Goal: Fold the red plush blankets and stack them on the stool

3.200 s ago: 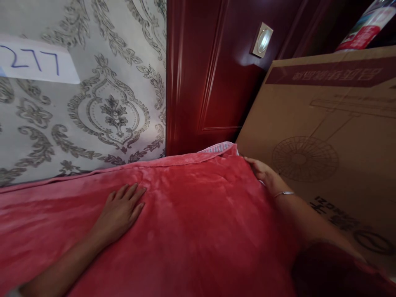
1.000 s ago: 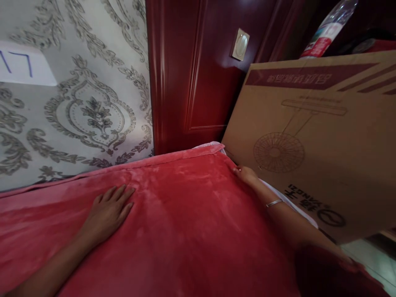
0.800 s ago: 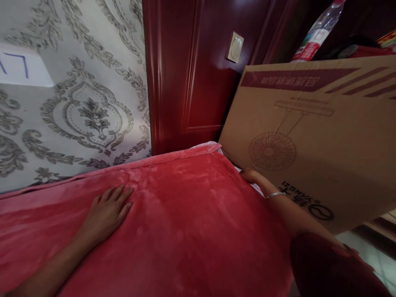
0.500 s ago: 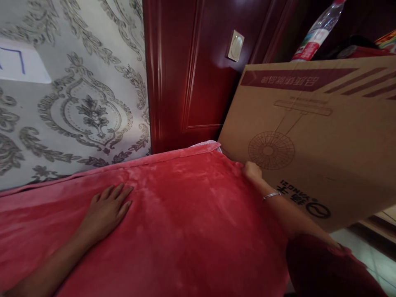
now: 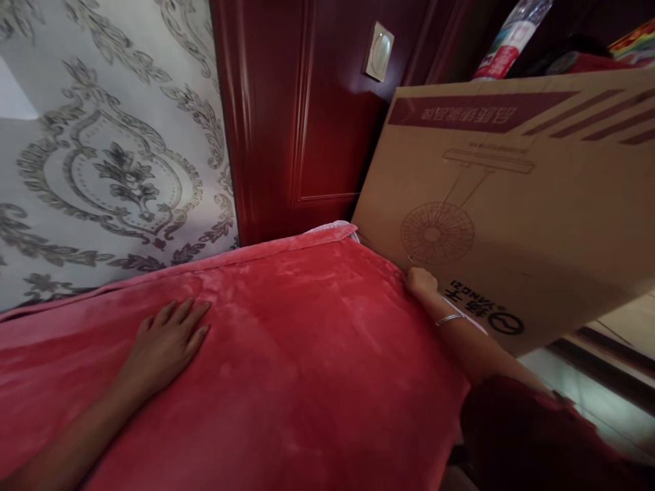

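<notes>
A plush red-pink cover [image 5: 307, 354] is spread over a broad flat surface, its far corner folded up against the wall side. My left hand [image 5: 166, 337] rests flat on the cover, fingers stretched out. At the cover's right edge, near the far corner, my right hand [image 5: 422, 285] is closed in a fist on the cloth, its fingertips hidden. A silver bangle [image 5: 450, 318] circles my right wrist. A pale edge of material shows beneath that wrist.
A large cardboard box [image 5: 537, 225] with a fan drawing stands tight along the right side. A plastic bottle [image 5: 504, 51] shows behind its top edge. Dark red panelling [image 5: 327, 136] with a switch [image 5: 379, 53] and patterned wallpaper [image 5: 117, 177] close off the far side.
The view has shifted a little to the right. My right hand has drawn slightly nearer along the edge, still gripping the cloth. My left hand stays flat on the cover.
</notes>
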### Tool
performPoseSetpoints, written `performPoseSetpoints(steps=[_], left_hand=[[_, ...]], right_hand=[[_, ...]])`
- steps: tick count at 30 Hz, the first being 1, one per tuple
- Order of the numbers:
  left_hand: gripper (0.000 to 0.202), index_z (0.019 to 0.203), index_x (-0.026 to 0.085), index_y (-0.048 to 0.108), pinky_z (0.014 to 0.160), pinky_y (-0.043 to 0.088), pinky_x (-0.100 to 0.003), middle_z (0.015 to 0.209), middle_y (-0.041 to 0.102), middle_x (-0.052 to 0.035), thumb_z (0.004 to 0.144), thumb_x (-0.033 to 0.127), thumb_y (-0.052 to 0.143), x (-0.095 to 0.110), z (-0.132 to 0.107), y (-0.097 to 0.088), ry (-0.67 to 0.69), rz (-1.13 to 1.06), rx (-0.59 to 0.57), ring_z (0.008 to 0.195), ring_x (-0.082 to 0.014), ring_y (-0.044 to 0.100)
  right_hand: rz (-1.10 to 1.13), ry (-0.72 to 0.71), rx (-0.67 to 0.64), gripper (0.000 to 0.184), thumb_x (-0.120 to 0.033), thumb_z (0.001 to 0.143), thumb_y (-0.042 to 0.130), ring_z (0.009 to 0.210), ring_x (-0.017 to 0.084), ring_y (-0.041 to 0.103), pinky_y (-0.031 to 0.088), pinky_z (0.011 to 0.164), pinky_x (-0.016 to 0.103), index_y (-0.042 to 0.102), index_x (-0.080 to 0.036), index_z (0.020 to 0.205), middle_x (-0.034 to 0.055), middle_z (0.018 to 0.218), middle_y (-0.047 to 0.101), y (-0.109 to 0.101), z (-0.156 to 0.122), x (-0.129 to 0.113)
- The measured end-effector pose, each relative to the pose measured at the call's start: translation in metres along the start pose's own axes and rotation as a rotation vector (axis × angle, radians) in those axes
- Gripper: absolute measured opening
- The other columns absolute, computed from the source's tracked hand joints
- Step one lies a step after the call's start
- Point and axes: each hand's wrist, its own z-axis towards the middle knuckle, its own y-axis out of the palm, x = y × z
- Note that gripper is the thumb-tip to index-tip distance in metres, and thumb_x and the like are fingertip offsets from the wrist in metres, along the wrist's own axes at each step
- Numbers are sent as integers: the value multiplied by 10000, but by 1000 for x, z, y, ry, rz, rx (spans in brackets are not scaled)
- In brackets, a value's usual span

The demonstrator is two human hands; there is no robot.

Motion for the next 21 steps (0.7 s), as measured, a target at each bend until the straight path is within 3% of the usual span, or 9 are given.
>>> performPoseSetpoints(steps=[4,9,12,17,21], left_hand=[[605,1473,122,532,1044,414,-592,1529,494,-196,1006,370,238,5,-1,-9,10,-14,-24,1381,-424,435],[654,1503,104,484,1066,396,-577,1561,454,-189,1025,390,143,7,1,-14,9,19,-65,1414,-417,393],[666,1493,101,491,1045,414,-579,1549,467,-195,1027,402,123,7,2,-14,29,9,-44,1397,-408,405],[654,1458,93,522,1018,433,-599,1527,491,-204,1026,394,135,7,1,-16,40,-14,-25,1371,-410,425],[656,1471,95,499,1039,423,-586,1541,476,-196,1034,403,120,8,-1,-19,59,-12,-20,1380,-403,418]], right_hand=[[16,29,-154,279,-308,956,586,899,245,724,518,697,252,781,-109,958,156,923,746,-14,-16,35],[57,43,-278,129,-208,849,679,624,165,655,465,582,224,764,-122,807,75,703,699,-26,-45,80],[38,98,-229,126,-198,825,686,729,216,702,504,657,256,772,-119,870,122,782,726,-26,-58,94],[3,166,-76,290,-228,912,583,1115,288,678,513,886,326,739,-121,1132,234,1144,711,-21,-70,96],[41,153,-138,263,-283,952,573,1045,264,695,522,821,284,756,-123,1053,186,1111,732,-24,-79,104]])
